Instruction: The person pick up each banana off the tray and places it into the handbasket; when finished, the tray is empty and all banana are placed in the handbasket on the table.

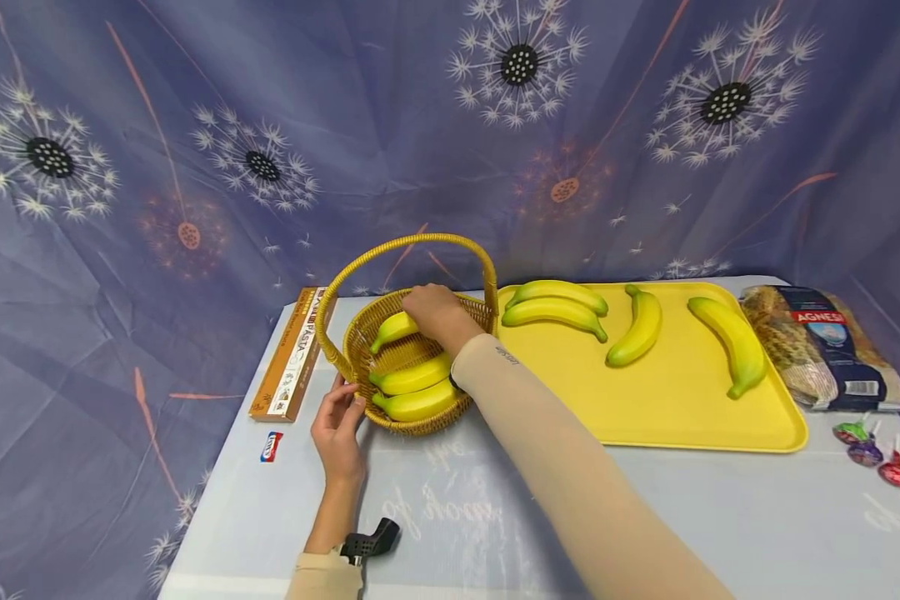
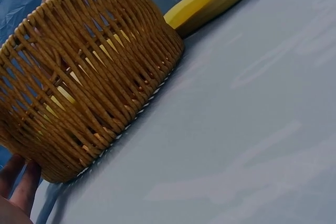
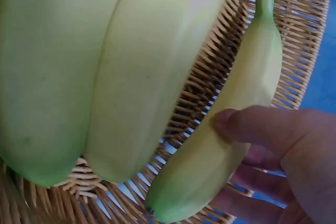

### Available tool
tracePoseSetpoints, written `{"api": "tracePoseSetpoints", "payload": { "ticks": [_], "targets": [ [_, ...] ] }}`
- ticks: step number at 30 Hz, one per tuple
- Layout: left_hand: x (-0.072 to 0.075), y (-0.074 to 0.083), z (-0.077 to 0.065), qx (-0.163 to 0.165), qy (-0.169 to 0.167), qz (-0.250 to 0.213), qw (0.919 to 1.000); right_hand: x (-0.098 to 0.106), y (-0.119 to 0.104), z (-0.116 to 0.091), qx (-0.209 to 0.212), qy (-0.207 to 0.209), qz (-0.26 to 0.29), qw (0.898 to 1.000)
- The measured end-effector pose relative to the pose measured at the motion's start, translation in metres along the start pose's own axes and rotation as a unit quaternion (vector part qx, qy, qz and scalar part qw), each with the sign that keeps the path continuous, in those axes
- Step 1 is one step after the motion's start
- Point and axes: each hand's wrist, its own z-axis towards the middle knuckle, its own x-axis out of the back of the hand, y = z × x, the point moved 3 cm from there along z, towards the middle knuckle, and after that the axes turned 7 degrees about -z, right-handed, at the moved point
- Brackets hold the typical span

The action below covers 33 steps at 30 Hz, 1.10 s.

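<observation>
A yellow wicker basket (image 1: 412,427) with a tall hoop handle (image 1: 412,240) stands on the table. Inside it, my right hand (image 1: 438,315) pinches a banana (image 3: 231,103), thumb on top and fingers along its far side. Two more bananas lie side by side in the basket: an upper banana (image 1: 412,377) and a lower banana (image 1: 420,403). My left hand (image 1: 339,429) holds the basket's left side near the foot of the handle. In the left wrist view, its fingers (image 2: 25,187) touch the low wicker wall.
Right of the basket, a yellow tray (image 1: 705,425) bears several bananas (image 1: 637,327). A pasta box (image 1: 288,358) and a small red-and-blue packet (image 1: 271,447) lie at the left. On the far right are an Agnesi bag (image 1: 825,346) and lollipops (image 1: 866,452). A patterned cloth (image 1: 390,125) hangs behind.
</observation>
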Motion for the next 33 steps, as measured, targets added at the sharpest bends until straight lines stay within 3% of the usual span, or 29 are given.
{"api": "tracePoseSetpoints", "payload": {
  "ticks": [12,26,33],
  "targets": [
    [0.002,0.002,0.007,0.007,-0.027,-0.003,0.9996,-0.009,-0.008,0.012,-0.044,0.011,-0.024,0.999],
    [-0.013,0.022,-0.002,0.015,-0.038,0.007,0.9991,-0.018,-0.007,0.020,-0.085,0.029,-0.031,0.995],
    [-0.012,0.023,-0.002,0.017,-0.037,0.003,0.9992,-0.007,-0.001,0.015,-0.091,0.015,-0.014,0.996]
  ]
}}
